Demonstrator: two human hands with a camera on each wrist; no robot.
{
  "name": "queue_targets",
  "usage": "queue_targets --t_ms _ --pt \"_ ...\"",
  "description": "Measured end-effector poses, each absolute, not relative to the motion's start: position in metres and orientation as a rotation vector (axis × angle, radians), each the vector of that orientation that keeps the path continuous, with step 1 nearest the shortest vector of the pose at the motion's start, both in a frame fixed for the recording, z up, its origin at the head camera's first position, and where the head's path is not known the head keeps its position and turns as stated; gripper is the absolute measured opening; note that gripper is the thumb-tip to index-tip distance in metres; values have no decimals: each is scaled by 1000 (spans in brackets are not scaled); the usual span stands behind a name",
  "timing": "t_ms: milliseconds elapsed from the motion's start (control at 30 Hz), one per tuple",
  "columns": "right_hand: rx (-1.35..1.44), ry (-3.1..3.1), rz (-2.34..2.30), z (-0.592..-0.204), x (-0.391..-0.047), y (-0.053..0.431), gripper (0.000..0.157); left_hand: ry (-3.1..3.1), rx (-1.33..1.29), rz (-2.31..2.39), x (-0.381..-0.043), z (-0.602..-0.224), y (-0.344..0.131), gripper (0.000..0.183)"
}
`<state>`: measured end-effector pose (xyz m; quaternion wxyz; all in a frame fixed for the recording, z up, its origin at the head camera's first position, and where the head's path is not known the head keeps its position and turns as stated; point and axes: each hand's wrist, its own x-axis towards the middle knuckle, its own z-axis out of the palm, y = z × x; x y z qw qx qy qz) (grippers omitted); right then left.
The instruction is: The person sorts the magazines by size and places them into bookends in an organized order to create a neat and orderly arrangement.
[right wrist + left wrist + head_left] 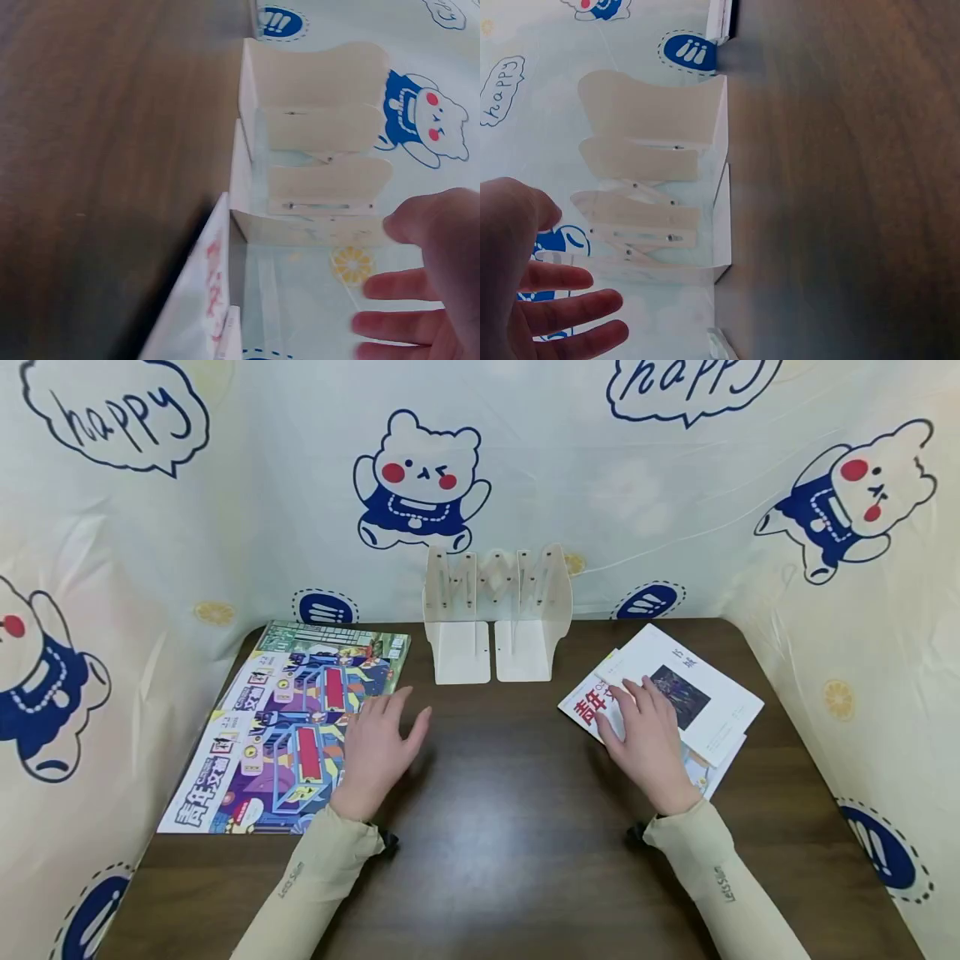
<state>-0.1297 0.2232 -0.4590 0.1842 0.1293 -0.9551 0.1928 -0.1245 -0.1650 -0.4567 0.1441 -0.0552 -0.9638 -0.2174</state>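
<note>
In the head view my left hand [377, 752] is over the right edge of colourful magazines [255, 777], its fingers spread and nothing in its grasp. The magazines overlap at the left of the table, with a green cover [322, 637] showing at the back. On the right, my right hand [647, 745] is over a white booklet [720, 693] with a dark picture. Under that booklet lies a magazine with red lettering [581, 703]. Whether either hand touches the paper I cannot tell. Both wrist views show relaxed fingers holding nothing.
A white bookend stand [461, 653] with several upright dividers stands at the table's back middle. The brown wooden table [487, 827] lies between my hands. Behind it and along both sides hangs a printed curtain [300, 485] with bears.
</note>
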Motion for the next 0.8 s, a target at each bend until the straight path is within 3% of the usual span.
queue_targets --t_ms 267,600,800 --pt "328 -2952 522 -431 -147 241 36 -2698 -177 -750 -151 -445 -168 39" --pt "282 -3190 275 -433 -184 269 33 -2703 -107 -807 -198 -425 -167 47" --pt "203 -3343 86 -442 -196 276 43 -2709 -106 -815 -217 -420 -162 52"
